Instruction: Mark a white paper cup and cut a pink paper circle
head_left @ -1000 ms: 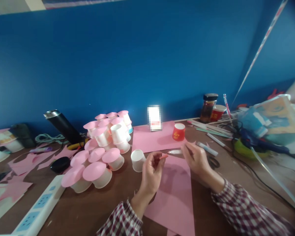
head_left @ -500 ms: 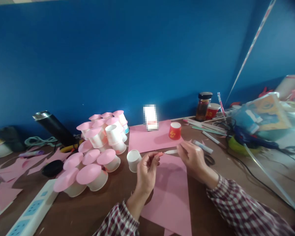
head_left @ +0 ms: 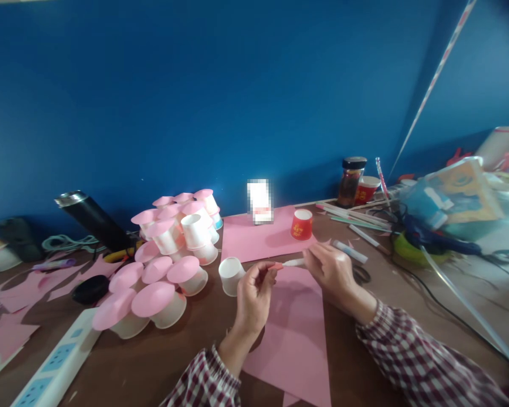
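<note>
Both hands meet above the pink paper sheet: right hand grips a white marker, left hand pinches its pink cap, aligned tip-to-cap.

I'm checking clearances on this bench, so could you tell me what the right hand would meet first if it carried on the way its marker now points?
The right hand holds a white marker pointing leftward at the left hand. It would most likely meet the pink cap pinched there first; depth is hard to judge.

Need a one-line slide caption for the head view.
Both hands, left and right, hold a white marker above pink paper beside paper cups.
</note>
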